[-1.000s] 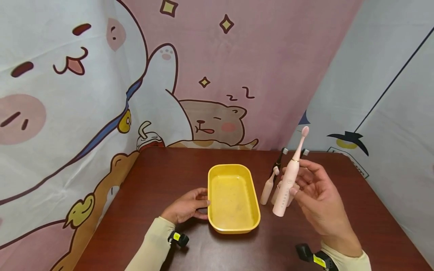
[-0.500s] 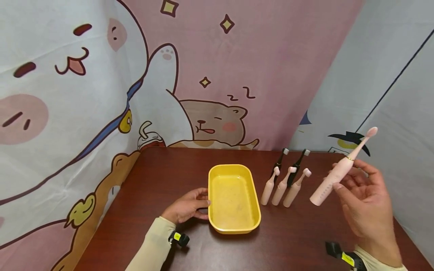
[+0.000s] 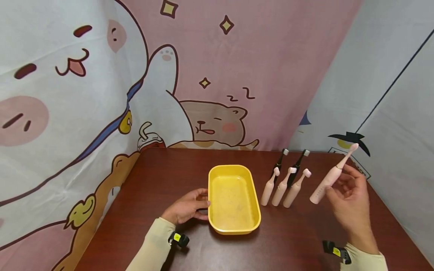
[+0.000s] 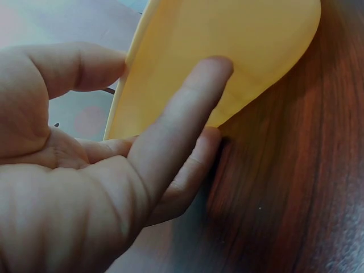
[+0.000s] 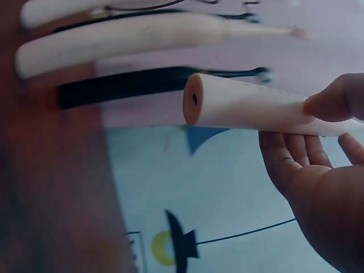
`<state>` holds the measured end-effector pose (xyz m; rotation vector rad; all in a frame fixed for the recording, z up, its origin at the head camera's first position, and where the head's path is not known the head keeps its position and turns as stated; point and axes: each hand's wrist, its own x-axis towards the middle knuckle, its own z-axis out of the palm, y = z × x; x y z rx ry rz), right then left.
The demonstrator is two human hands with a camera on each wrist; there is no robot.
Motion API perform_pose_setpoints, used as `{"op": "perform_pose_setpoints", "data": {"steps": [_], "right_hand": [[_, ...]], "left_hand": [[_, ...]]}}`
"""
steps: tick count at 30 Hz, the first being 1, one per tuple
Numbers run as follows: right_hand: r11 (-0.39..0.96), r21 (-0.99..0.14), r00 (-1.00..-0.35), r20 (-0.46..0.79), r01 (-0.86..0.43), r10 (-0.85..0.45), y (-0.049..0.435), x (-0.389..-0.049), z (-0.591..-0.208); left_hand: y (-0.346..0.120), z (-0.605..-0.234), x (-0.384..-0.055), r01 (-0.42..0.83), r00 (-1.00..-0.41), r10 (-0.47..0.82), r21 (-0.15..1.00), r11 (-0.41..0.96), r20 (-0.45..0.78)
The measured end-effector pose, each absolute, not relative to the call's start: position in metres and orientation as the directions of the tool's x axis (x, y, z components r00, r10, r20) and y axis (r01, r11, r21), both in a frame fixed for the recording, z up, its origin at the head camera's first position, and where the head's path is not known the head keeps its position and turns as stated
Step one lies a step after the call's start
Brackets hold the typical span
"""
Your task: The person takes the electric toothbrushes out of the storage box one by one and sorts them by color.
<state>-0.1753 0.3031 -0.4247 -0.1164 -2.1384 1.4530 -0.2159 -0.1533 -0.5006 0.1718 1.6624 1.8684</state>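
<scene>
My right hand pinches a pale pink electric toothbrush by its handle, thumb on one side and fingers on the other. It leans with its head up to the right; in the right wrist view the round base of the pink toothbrush faces the camera. Left of it, three similar pink electric toothbrushes stand in a front row. Two black electric toothbrushes stand behind them. My left hand holds the left side of a yellow tray, its thumb at the rim and fingers against the outer wall.
The dark brown wooden table bears the tray and toothbrushes. A printed curtain with cartoon animals hangs along its back and sides. Each wrist wears a small black camera on a strap.
My right hand swung right with the pink toothbrush, uncovering the standing ones, then came lower and slightly back left. My left hand and the tray have stayed put.
</scene>
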Motion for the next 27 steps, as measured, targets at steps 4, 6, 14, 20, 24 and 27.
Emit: {"op": "perform_pose_setpoints", "data": {"steps": [4,6,14,20,24,27], "right_hand": [[0.499,-0.850,-0.868,0.367,-0.168,0.334,0.309,-0.182,-0.441],[0.520,-0.840,-0.879,0.359,-0.157,0.314,0.310,-0.185,-0.448],[0.528,-0.818,-0.889,0.397,-0.229,0.228,0.309,-0.197,-0.474],[0.545,-0.797,-0.886,0.421,-0.260,0.193,0.307,-0.203,-0.488],[0.564,-0.785,-0.894,0.415,-0.256,0.172,0.306,-0.203,-0.492],[0.583,-0.775,-0.898,0.408,-0.245,0.165,0.304,-0.203,-0.492]], "left_hand": [[-0.153,-0.501,-0.216,-0.361,-0.796,0.524,0.933,-0.009,-0.303],[-0.153,-0.501,-0.216,-0.362,-0.796,0.523,0.932,-0.009,-0.304],[-0.154,-0.502,-0.216,-0.358,-0.794,0.528,0.933,-0.009,-0.300],[-0.154,-0.502,-0.217,-0.357,-0.794,0.532,0.934,-0.013,-0.296],[-0.154,-0.502,-0.217,-0.354,-0.796,0.530,0.935,-0.014,-0.293],[-0.155,-0.502,-0.217,-0.354,-0.795,0.530,0.935,-0.009,-0.296]]}}
